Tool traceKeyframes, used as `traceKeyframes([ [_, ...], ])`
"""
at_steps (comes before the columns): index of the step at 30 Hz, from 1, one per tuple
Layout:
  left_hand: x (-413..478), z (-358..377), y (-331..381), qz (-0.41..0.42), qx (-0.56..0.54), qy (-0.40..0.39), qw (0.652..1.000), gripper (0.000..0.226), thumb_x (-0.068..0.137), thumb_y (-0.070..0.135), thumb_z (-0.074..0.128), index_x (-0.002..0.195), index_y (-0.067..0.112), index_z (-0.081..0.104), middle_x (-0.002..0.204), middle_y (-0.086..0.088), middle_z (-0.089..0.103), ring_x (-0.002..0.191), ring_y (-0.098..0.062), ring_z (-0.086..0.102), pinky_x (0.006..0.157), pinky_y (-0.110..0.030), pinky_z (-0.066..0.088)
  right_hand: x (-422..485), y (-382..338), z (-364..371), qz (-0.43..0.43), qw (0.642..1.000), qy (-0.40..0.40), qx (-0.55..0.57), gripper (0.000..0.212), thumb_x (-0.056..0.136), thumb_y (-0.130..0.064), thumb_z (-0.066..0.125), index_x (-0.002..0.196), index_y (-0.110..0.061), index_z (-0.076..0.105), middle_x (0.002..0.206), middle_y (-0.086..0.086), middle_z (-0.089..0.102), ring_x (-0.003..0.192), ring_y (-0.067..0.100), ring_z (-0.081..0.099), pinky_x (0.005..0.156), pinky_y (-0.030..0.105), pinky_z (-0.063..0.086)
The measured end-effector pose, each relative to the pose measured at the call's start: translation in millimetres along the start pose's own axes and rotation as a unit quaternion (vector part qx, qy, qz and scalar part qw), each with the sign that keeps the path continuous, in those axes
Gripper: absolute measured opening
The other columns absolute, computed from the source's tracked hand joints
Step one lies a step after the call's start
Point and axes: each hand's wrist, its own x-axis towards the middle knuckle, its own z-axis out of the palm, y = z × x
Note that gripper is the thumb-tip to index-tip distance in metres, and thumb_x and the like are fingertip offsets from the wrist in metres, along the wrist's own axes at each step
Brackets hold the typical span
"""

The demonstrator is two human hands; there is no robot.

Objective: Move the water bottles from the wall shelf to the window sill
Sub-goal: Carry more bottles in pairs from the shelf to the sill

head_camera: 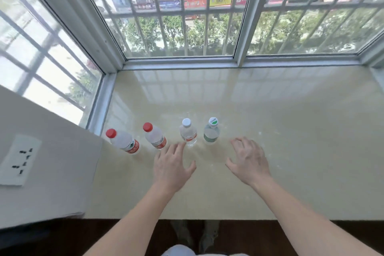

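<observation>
Upright, 4 btls [188, 133] on sill [291, 131] — 3 red labels, 1 green

Both bare forearms reach forward from the bottom of the view, angling toward each other. The left hand [173, 164] is palm down, fingers straight and slightly spread, thumb splayed out to the right, holding nothing. The right hand [248, 160] is also palm down, its fingers loosely bent at the knuckles and thumb out to the left, holding nothing. The two hands lie side by side, apart.
</observation>
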Motion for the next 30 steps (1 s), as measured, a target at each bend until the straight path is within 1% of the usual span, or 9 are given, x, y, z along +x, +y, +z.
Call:
traceKeyframes([
  [2,-1,-31,12,0.032,0.006,0.037,0.999,0.067,0.074,0.063,0.042,0.127,0.025,0.057,0.121,0.009,0.063,0.115,-0.020,0.057,0.092,-0.037,0.047,-3,-12,-34,-0.032,0.998,0.045,-0.018,0.048,0.069,-0.040,0.068,0.112,-0.021,0.065,0.112,0.003,0.065,0.100,0.027,0.063,0.089,0.040,0.050],
  [4,-1,-62,20,0.060,0.012,0.070,0.996,0.064,0.075,0.061,0.043,0.127,0.027,0.057,0.122,0.011,0.062,0.115,-0.020,0.057,0.093,-0.037,0.046,-1,-24,-67,-0.059,0.994,0.090,-0.018,0.048,0.066,-0.038,0.073,0.110,-0.021,0.066,0.107,0.003,0.066,0.096,0.027,0.064,0.085,0.039,0.051],
  [7,7,-111,26,0.071,0.032,0.123,0.989,0.058,0.079,0.059,0.049,0.129,0.029,0.056,0.126,0.014,0.061,0.117,-0.018,0.056,0.097,-0.037,0.042,6,-39,-115,-0.076,0.988,0.134,-0.009,0.051,0.068,-0.038,0.072,0.116,-0.022,0.065,0.112,0.006,0.066,0.099,0.029,0.062,0.091,0.042,0.051],
  [11,21,-165,36,0.094,0.059,0.174,0.978,0.062,0.080,0.060,0.051,0.132,0.027,0.054,0.130,0.009,0.059,0.120,-0.020,0.053,0.099,-0.040,0.041,14,-56,-162,-0.100,0.980,0.173,-0.016,0.052,0.073,-0.039,0.072,0.121,-0.022,0.063,0.122,0.008,0.064,0.115,0.031,0.058,0.102,0.048,0.046],
  [13,24,-184,43,0.112,0.072,0.190,0.973,0.064,0.081,0.061,0.047,0.134,0.026,0.053,0.132,0.007,0.059,0.121,-0.021,0.053,0.101,-0.041,0.042,15,-63,-180,-0.105,0.975,0.194,-0.023,0.052,0.074,-0.039,0.074,0.122,-0.021,0.064,0.123,0.008,0.065,0.116,0.031,0.059,0.102,0.049,0.047],
  [17,28,-209,54,0.146,0.077,0.212,0.963,0.066,0.082,0.062,0.046,0.136,0.026,0.051,0.133,0.005,0.058,0.122,-0.021,0.053,0.105,-0.041,0.041,10,-73,-205,-0.104,0.968,0.228,-0.028,0.051,0.074,-0.039,0.075,0.121,-0.020,0.066,0.118,0.008,0.068,0.111,0.031,0.062,0.098,0.048,0.050],
  [21,32,-223,68,0.177,0.072,0.219,0.957,0.067,0.083,0.065,0.041,0.137,0.027,0.050,0.135,0.006,0.057,0.123,-0.021,0.052,0.105,-0.041,0.040,5,-73,-223,-0.076,0.969,0.232,-0.025,0.053,0.080,-0.044,0.065,0.128,-0.021,0.063,0.125,0.008,0.065,0.117,0.032,0.060,0.102,0.049,0.048],
  [25,41,-229,89,0.219,0.056,0.217,0.950,0.068,0.081,0.066,0.037,0.135,0.028,0.052,0.133,0.006,0.058,0.124,-0.021,0.052,0.105,-0.041,0.042,-8,-64,-238,-0.028,0.964,0.263,-0.028,0.053,0.080,-0.044,0.063,0.128,-0.021,0.063,0.122,0.007,0.065,0.113,0.032,0.061,0.099,0.048,0.050],
  [30,49,-218,133,0.310,0.034,0.191,0.931,0.068,0.082,0.066,0.040,0.138,0.029,0.049,0.137,0.007,0.056,0.127,-0.020,0.049,0.108,-0.041,0.039,-41,-26,-246,0.073,0.956,0.279,-0.050,0.054,0.080,-0.045,0.060,0.128,-0.020,0.061,0.124,0.010,0.064,0.119,0.031,0.058,0.104,0.049,0.047],
])
